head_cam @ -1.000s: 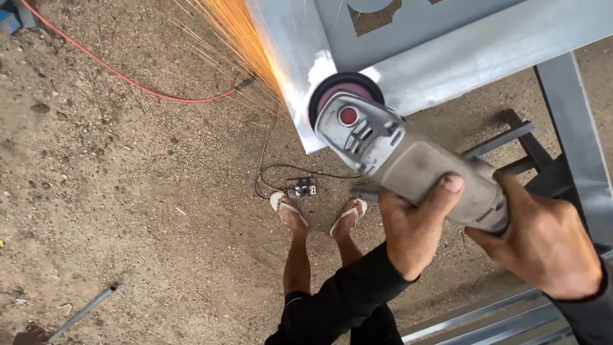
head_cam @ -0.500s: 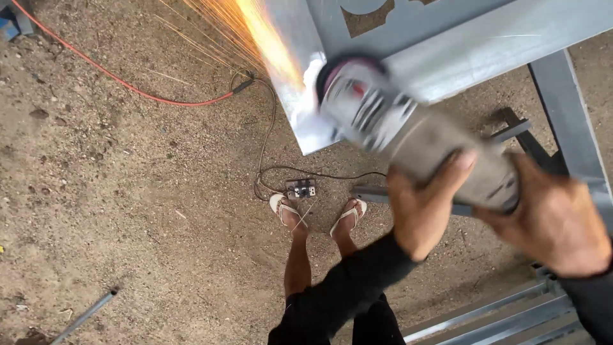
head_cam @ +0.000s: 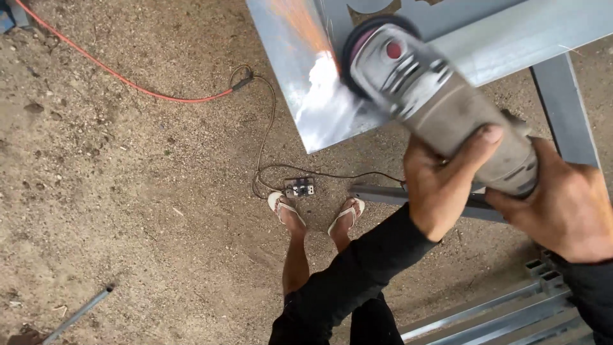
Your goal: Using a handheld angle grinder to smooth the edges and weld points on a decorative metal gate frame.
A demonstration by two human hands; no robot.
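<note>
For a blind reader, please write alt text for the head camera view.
Both hands, left hand and right hand, grip a grey angle grinder against a metal sheet, throwing sparks. Below are sandalled feet on dirt and an orange cable.

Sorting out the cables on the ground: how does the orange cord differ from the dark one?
The orange cord is bright and runs in a long gentle curve from the top left corner. The dark cord is thin, loops and bends, and leads to a small socket block. They meet at a plug; both lie on dirt.
</note>
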